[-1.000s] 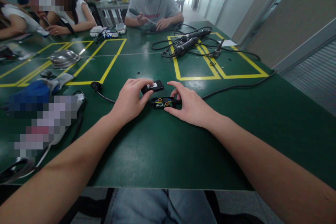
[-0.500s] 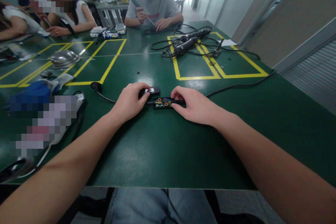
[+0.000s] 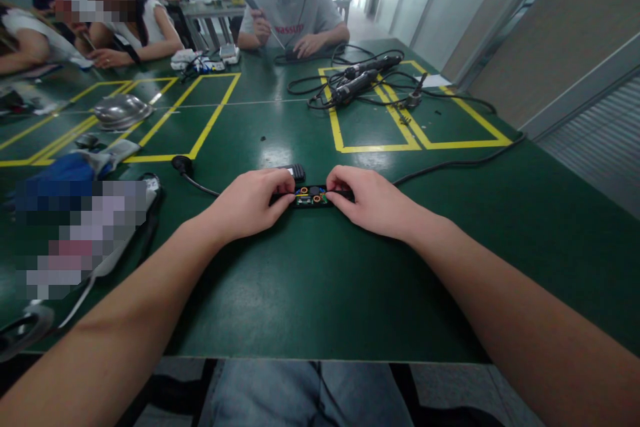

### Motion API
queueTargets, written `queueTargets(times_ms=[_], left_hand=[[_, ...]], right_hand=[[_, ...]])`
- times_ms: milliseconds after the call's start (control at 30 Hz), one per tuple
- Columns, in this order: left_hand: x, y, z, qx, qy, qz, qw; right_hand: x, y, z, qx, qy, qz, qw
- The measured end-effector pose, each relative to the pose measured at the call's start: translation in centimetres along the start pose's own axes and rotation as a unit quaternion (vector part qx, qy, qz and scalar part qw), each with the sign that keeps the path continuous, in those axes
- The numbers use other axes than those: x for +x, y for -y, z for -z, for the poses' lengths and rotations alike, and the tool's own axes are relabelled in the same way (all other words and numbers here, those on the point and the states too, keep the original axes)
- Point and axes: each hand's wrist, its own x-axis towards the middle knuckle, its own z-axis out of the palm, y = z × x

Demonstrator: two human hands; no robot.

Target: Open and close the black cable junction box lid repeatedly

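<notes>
An opened black case with a circuit board lies on the green table between my hands. Two copper-coloured coils and thin wires show on the board. My left hand is closed on the case's left end, thumb and fingers pinching it. At the opposite end, my right hand pinches the case where a black cable runs off to the right. A loose black cover with ridges lies just behind the left fingers, partly hidden by them. Another cable with a black plug leads out leftward.
Black electric screwdrivers with coiled cords lie at the back right. On the left are a power strip, a blue cloth item and a metal bowl. Across the table, a person works with a handheld tool.
My left hand has gone from the loose cover to the left end of the circuit board case. My right hand stays at the other end.
</notes>
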Motion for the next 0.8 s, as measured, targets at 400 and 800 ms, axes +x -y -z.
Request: queueTargets(times_ms=[400,800], left_hand=[[0.17,0.44,0.11,-0.035,-0.012,-0.020,0.999],[0.14,0.27,0.20,-0.023,-0.013,-0.014,1.000]], right_hand=[[0.05,-0.38,-0.15,0.012,-0.013,0.005,1.000],[0.13,-0.16,0.24,0.010,-0.013,0.004,1.000]])
